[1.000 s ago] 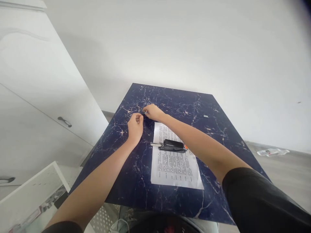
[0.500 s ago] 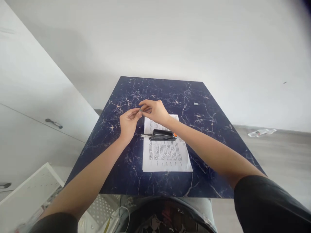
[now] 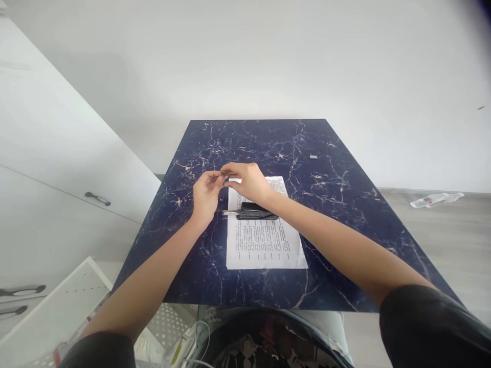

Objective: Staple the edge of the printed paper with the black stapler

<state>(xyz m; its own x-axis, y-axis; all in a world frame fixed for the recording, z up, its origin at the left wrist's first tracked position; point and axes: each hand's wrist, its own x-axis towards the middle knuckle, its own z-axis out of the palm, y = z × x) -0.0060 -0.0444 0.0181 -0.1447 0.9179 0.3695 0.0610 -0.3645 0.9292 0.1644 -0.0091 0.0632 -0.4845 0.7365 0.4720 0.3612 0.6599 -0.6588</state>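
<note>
My left hand (image 3: 206, 194) and my right hand (image 3: 249, 181) meet at their fingertips above the table, just beyond the upper left corner of the printed paper. The fingers of both are pinched together around something too small to make out. Below my right hand, a black stapler (image 3: 257, 211) lies across the printed sheets (image 3: 264, 250), its metal end pointing left past the paper's edge. My right forearm covers part of the stapler's right end.
The dark blue marbled table (image 3: 199, 286) bears a small pale piece (image 3: 313, 157) at the back right. White drawers (image 3: 57, 148) and a white basket (image 3: 57, 306) stand at the left. Clear plastic packaging (image 3: 436, 199) lies on the floor at the right.
The view has shifted slightly. My right hand has turned and come a little lower, over more of the stapler's right end. The fingertips of both hands stay together.
</note>
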